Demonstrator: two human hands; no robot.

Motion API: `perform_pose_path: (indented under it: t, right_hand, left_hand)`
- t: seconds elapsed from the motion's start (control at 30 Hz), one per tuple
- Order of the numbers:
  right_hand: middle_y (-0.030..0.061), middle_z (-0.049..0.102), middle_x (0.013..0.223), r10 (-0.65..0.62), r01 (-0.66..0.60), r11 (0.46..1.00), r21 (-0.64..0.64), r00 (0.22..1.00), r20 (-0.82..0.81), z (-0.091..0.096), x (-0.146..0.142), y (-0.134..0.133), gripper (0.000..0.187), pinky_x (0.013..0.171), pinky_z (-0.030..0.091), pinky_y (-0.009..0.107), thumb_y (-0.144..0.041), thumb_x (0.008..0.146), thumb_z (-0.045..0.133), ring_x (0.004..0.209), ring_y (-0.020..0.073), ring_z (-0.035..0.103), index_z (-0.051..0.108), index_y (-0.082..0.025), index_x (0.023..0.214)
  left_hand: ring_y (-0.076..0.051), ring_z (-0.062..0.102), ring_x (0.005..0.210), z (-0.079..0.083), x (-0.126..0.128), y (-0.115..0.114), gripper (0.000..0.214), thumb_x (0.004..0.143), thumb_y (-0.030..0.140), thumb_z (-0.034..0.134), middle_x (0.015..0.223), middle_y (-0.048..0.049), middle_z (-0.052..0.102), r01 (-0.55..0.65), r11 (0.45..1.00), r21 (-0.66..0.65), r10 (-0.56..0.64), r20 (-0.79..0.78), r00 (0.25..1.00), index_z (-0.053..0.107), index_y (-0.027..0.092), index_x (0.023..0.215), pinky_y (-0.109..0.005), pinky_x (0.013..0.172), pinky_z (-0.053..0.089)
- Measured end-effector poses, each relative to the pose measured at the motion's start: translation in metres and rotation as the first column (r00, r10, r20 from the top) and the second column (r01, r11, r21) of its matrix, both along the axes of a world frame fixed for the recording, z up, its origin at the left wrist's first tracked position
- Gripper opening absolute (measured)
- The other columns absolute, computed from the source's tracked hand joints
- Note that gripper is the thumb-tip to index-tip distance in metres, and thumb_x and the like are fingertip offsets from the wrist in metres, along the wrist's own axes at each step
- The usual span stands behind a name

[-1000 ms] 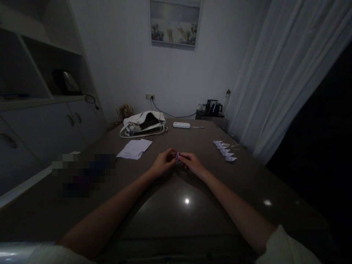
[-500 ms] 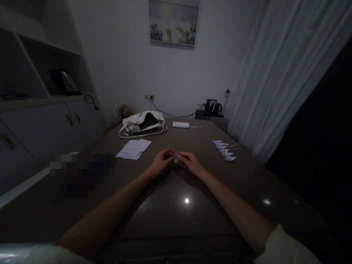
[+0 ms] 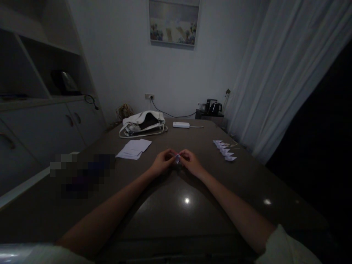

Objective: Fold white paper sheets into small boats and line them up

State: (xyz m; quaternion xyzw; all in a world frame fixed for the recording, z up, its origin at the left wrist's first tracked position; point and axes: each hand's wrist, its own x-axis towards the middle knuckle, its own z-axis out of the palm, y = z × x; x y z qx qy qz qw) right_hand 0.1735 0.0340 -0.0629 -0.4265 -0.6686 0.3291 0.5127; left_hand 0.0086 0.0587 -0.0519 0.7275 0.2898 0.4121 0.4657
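Note:
My left hand (image 3: 162, 162) and my right hand (image 3: 191, 162) meet over the middle of the dark table (image 3: 170, 216). Both pinch a small pale folded paper piece (image 3: 177, 158) between their fingertips, just above the tabletop. A loose stack of white paper sheets (image 3: 134, 149) lies to the left of my hands. A row of several small folded paper pieces (image 3: 224, 150) lies to the right, near the table's right edge.
A white handbag (image 3: 143, 123) lies at the table's far end, beside a white power bank (image 3: 181, 125) with a cable. A blurred patch (image 3: 79, 172) covers something at the left. Cabinets (image 3: 49, 124) stand left, a curtain (image 3: 277, 80) right, a kettle (image 3: 213, 107) behind.
My hands have stayed together at the same place. The fingers have shifted slightly on the small paper piece, which has turned a little between them.

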Motion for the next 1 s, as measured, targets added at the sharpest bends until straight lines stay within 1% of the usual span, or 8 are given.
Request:
perform_pose_path:
  t: [0.1, 0.2, 0.33, 0.53, 0.77, 0.9, 1.0]
  right_hand:
    - [0.0008, 0.06, 0.074, -0.04, 0.039, 0.999, 0.037, 0.998, 0.039, -0.0018, 0.0009, 0.0014, 0.013, 0.06, 0.041, 0.025, -0.027, 0.073, 0.06, 0.065, 0.0134, 0.055, 0.053, -0.017, 0.079]
    - [-0.001, 0.057, 0.069, -0.064, 0.06, 0.996, 0.062, 0.995, 0.071, -0.0029, 0.0014, 0.002, 0.011, 0.059, 0.039, 0.024, -0.021, 0.07, 0.059, 0.062, 0.0129, 0.053, 0.052, -0.017, 0.078]
    - [-0.0009, 0.057, 0.07, -0.076, 0.069, 0.994, 0.08, 0.993, 0.092, -0.0008, 0.0002, 0.0004, 0.008, 0.059, 0.039, 0.024, -0.022, 0.073, 0.056, 0.063, 0.013, 0.053, 0.052, -0.018, 0.078]
    - [0.0001, 0.057, 0.071, -0.095, 0.084, 0.991, 0.108, 0.99, 0.101, 0.0012, -0.0017, -0.0012, 0.007, 0.061, 0.04, 0.025, -0.024, 0.076, 0.054, 0.067, 0.0141, 0.054, 0.051, -0.018, 0.076]
    - [-0.0018, 0.053, 0.065, -0.135, 0.119, 0.984, 0.129, 0.983, 0.127, 0.0033, -0.0019, -0.0035, 0.007, 0.059, 0.037, 0.024, -0.021, 0.075, 0.053, 0.062, 0.0131, 0.05, 0.048, -0.019, 0.07]
    - [-0.0004, 0.057, 0.07, -0.146, 0.133, 0.983, 0.124, 0.983, 0.108, 0.0024, -0.0027, -0.0025, 0.006, 0.061, 0.04, 0.025, -0.023, 0.075, 0.055, 0.065, 0.0138, 0.052, 0.05, -0.019, 0.074]
    - [0.0019, 0.06, 0.076, -0.139, 0.129, 0.984, 0.12, 0.987, 0.075, 0.0011, -0.0028, -0.0007, 0.01, 0.063, 0.043, 0.026, -0.024, 0.074, 0.058, 0.069, 0.015, 0.056, 0.052, -0.019, 0.08]
  left_hand:
    - [-0.014, 0.06, 0.062, 0.0007, 0.001, -0.0021, 0.03, 0.076, 0.039, 0.063, 0.073, -0.0035, 0.065, 0.033, 0.998, 0.044, -0.032, -0.02, 0.999, 0.059, 0.013, 0.089, -0.023, 0.057, 0.045]
    - [-0.014, 0.06, 0.066, 0.0014, 0.0017, -0.0038, 0.026, 0.076, 0.037, 0.064, 0.075, -0.0036, 0.064, 0.056, 0.994, 0.097, -0.053, -0.038, 0.998, 0.06, 0.013, 0.087, -0.023, 0.061, 0.045]
    - [-0.014, 0.059, 0.066, 0.0007, 0.002, -0.0036, 0.022, 0.079, 0.033, 0.06, 0.076, -0.0039, 0.064, 0.048, 0.988, 0.147, -0.041, -0.053, 0.998, 0.059, 0.013, 0.089, -0.023, 0.061, 0.044]
    - [-0.014, 0.059, 0.068, -0.0018, 0.0017, -0.0008, 0.02, 0.081, 0.03, 0.058, 0.079, -0.0041, 0.064, 0.04, 0.982, 0.187, -0.026, -0.077, 0.997, 0.059, 0.014, 0.092, -0.023, 0.062, 0.044]
    - [-0.015, 0.059, 0.068, 0.0018, 0.0031, -0.0052, 0.016, 0.079, 0.028, 0.058, 0.077, -0.0032, 0.065, 0.047, 0.982, 0.186, -0.035, -0.068, 0.997, 0.059, 0.015, 0.089, -0.024, 0.064, 0.044]
    - [-0.015, 0.058, 0.069, 0.0037, 0.0032, -0.0062, 0.017, 0.078, 0.028, 0.059, 0.079, -0.0036, 0.064, 0.023, 0.988, 0.152, -0.017, -0.04, 0.999, 0.059, 0.015, 0.088, -0.023, 0.063, 0.043]
    - [-0.014, 0.059, 0.07, 0.0054, 0.0027, -0.0059, 0.018, 0.076, 0.027, 0.06, 0.079, -0.0031, 0.064, 0.01, 0.994, 0.105, -0.009, -0.006, 1.0, 0.059, 0.015, 0.088, -0.022, 0.063, 0.043]
